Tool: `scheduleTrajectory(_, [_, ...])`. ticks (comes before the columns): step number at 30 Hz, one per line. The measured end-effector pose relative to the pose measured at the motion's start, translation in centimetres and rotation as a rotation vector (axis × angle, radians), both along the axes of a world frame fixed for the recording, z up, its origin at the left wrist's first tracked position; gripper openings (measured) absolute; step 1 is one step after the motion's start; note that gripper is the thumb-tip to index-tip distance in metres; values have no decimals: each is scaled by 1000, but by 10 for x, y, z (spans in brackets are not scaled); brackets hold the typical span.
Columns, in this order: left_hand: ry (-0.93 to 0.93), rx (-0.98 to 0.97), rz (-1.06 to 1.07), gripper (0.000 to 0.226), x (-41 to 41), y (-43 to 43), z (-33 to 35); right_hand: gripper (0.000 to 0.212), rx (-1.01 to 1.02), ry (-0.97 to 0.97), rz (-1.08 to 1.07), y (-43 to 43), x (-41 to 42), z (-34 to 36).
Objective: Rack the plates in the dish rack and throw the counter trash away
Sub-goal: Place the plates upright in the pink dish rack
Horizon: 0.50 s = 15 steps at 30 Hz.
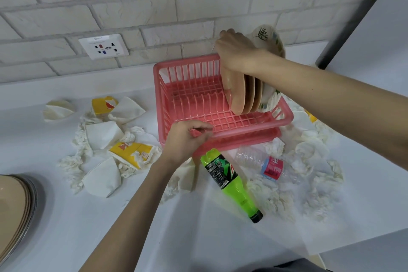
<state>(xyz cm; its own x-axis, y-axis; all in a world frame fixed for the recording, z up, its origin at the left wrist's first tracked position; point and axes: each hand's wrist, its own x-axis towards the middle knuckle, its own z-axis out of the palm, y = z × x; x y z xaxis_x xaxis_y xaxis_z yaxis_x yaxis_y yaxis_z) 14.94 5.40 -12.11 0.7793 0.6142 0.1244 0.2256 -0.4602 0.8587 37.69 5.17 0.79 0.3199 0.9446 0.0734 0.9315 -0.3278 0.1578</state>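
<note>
A pink plastic dish rack (187,68) stands on the white counter against the brick wall. Several plates stand upright in its right end; the leftmost is a tan plate (236,95), and my right hand (238,51) grips its top edge from above. A leaf-patterned plate (268,40) shows behind that hand. My left hand (187,139) grips the rack's near rim. A stack of tan plates (15,203) lies at the lower left edge. Trash surrounds the rack: a green soda bottle (231,183), a clear bottle (262,161), yellow cartons (130,152) and crumpled tissues (75,163).
White paper cones (102,178) and a second yellow carton (103,105) lie left of the rack. More tissues (315,201) and paper pieces sit to its right. A wall socket (103,46) is on the brick wall. The counter's right edge runs diagonally near a dark post (353,15).
</note>
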Motion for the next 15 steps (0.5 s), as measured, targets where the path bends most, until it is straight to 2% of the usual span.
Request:
scheduleTrajectory(5, [-62,-13,42,14,-14,-1,10,20,31,-58,120,-18,-26,-8])
scheduleTrajectory(8, [-95,-23,80,15,-30,1,13,13,74,68,215,-30,-43,-27])
scheduleTrajectory(12, [-127,7,184,26,-57,7,15,23,66,196,374,-43,-77,-52])
scheduleTrajectory(15, [-128,17,237,23,-82,12,17,24,67,305,426,-53,-112,-61])
